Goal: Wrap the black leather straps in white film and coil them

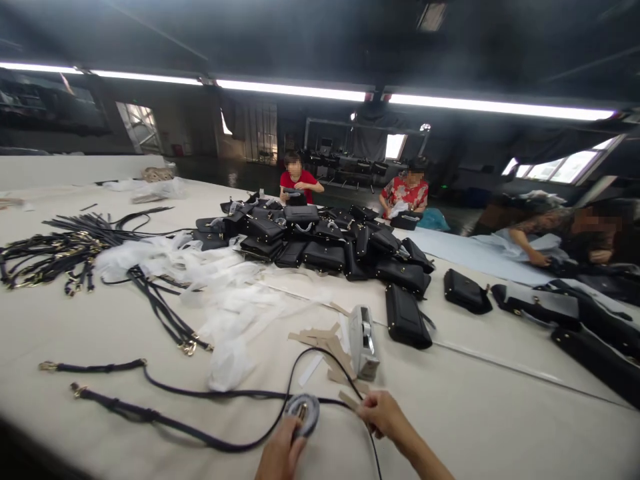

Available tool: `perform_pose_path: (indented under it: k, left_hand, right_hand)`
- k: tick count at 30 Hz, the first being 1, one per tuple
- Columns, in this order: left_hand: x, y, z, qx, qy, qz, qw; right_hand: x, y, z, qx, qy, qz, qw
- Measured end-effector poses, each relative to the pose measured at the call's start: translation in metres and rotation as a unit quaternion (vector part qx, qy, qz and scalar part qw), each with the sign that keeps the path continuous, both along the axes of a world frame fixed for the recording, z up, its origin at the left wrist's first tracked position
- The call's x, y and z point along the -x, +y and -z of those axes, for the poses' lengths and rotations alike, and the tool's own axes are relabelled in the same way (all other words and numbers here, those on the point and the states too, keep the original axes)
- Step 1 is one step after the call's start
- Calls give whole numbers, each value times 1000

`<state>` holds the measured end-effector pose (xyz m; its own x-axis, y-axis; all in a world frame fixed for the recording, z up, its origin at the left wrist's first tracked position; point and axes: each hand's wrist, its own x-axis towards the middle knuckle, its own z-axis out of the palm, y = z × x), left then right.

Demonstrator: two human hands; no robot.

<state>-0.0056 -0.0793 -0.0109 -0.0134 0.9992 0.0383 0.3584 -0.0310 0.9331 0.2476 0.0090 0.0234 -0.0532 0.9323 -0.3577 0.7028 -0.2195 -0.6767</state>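
My left hand (284, 448) is closed on a small round coil (309, 415) that looks wrapped in greyish plastic, with a gold metal fitting at its middle. To its right, my right hand (384, 416) pinches a brown paper strip (349, 401) between thumb and fingers. A black strap (210, 395) with gold hooks at its ends lies across the table, looping up behind the coil and running past my right hand. Just beyond my hands stand a grey tape dispenser (364, 341) and loose brown paper strips (320, 339).
Black handbags (324, 256) are heaped mid-table, with more bags (465, 291) at the right. Bundled black straps (55, 257) and crumpled white wrapping (225, 293) lie left. Two people in red (304, 180) work across the table; another person's arm (530, 250) reaches in at right.
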Motion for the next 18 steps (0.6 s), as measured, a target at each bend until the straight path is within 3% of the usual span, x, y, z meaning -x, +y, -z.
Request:
perform_pose_path:
  k: [2,4,8,13,18]
  left_hand:
    - [-6,2,-8,125,-170,-69,975]
    - [-12,4,-20,186,-270,-96,940]
    - [-22,2,-44,171,-341,-98,919]
    - [-40,-9,-71,152,-420,-65,892]
    - [-47,-16,-85,161,-391,-4,906]
  right_hand:
    - [-8,-16,-16,45,56,23,997]
    - [-11,-30,-32,67,109,34,991]
    - [-4,-53,-60,81,188,29,978]
    - [23,-61,-83,51,225,-4,973]
    - [51,-62,-98,20,274,-65,959]
